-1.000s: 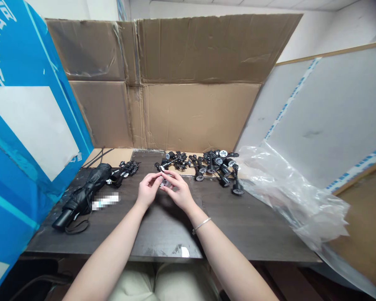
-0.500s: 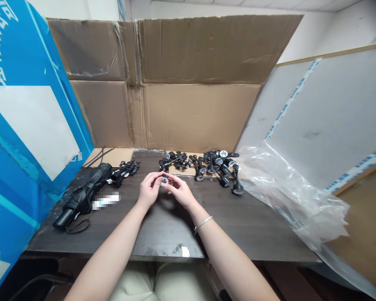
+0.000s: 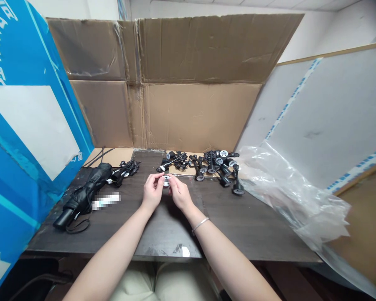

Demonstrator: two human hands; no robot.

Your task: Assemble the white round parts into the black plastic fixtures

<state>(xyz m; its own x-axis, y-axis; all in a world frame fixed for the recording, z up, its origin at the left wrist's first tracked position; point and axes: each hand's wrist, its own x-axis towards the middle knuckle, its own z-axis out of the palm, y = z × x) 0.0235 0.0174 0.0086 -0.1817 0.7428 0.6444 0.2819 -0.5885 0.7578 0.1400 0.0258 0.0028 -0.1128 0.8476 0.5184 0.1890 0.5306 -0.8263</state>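
Two bare hands meet over the middle of the dark table (image 3: 244, 230), and between them is one white disc (image 3: 166, 182) with dark slots. The left hand (image 3: 153, 193) has its thumb and fingers pinched on one edge; the right hand (image 3: 181, 195) is closed on the opposite edge in the same way. From here I can't tell whether anything is attached behind the disc. One bracelet (image 3: 200, 226) circles the right wrist.

Just beyond the fingers, one black cable (image 3: 171, 164) shows a white tab. To the right is a heap of black cup-shaped housings (image 3: 211, 168), at least seven, too tangled for a full count. Several have pale round faces in their mouths. A smaller cable cluster (image 3: 130, 168) lies on the left, touching or just beside one folded black umbrella (image 3: 84, 196). One clear plastic wrapping (image 3: 301, 200), bag or sheet I can't say, is crumpled at the right edge.
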